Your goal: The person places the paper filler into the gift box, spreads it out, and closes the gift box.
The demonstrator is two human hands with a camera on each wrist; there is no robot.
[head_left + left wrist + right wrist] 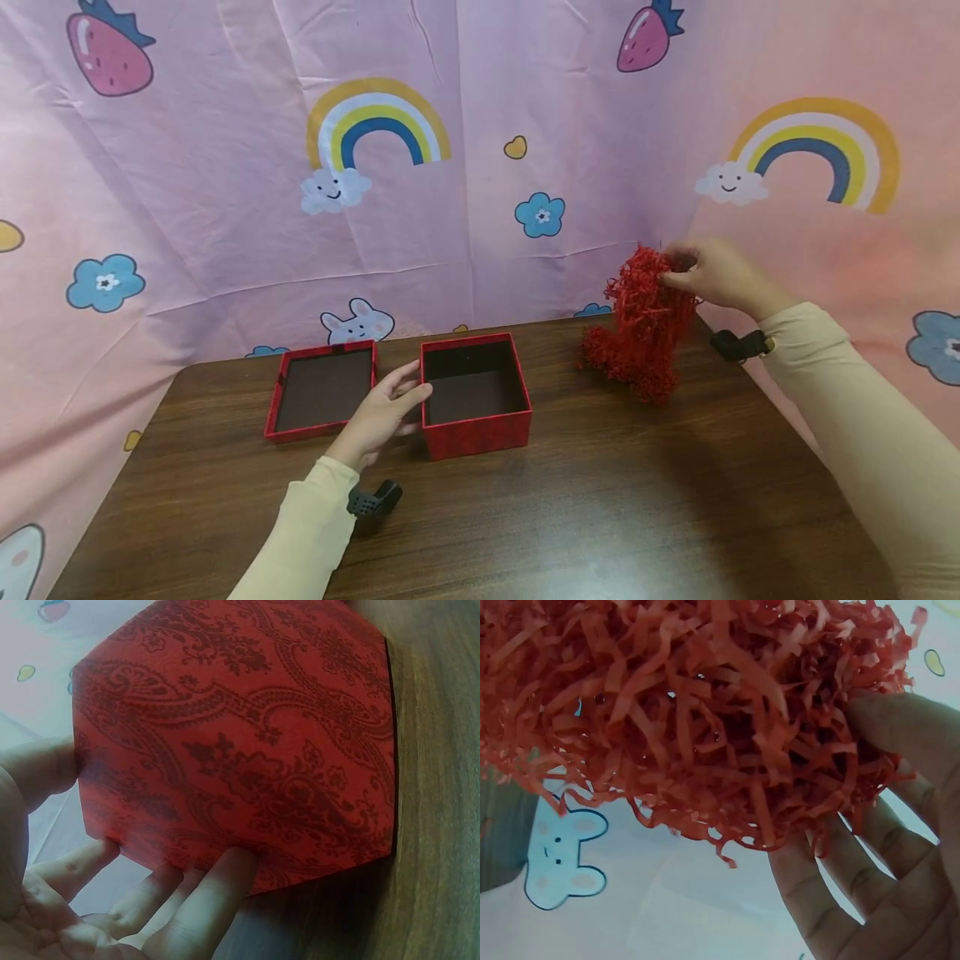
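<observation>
An open red box with a dark inside stands on the table, left of its middle. My left hand rests against the box's left side, fingertips touching the patterned red wall and not curled round it. At the back right, my right hand pinches a clump of red shredded paper between thumb and fingers. The clump hangs down, and its lower part reaches the tabletop pile. In the right wrist view the crinkled paper strips fill the upper part, with the thumb pressed into them.
A shallow red box lid, dark inside, lies inner side up left of the box, behind my left hand. The brown wooden table ends at the back against a pink cloth printed with rainbows and flowers.
</observation>
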